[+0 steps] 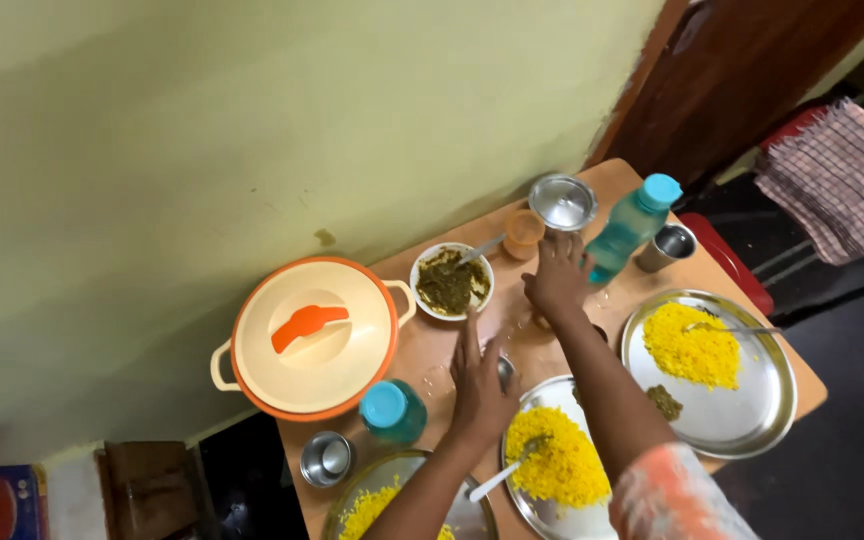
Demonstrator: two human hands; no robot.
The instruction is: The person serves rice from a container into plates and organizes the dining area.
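Note:
My left hand [477, 385] lies flat on the wooden table [432, 350], fingers straight and apart, holding nothing, beside a steel plate of yellow rice [557, 460] with a spoon in it. My right hand [557, 275] reaches further back. Its fingertips are just below a round steel lid [564, 200], between a small orange cup [524, 232] and a teal water bottle [632, 225]. Whether it grips anything is hidden by the back of the hand.
A cream casserole with an orange handle [312, 335] stands at the left by the wall. Also here: a white bowl of green mash [450, 282], a second teal bottle [392, 410], steel tumblers [325, 458] [670, 245], and two more rice plates [712, 370] [402, 500].

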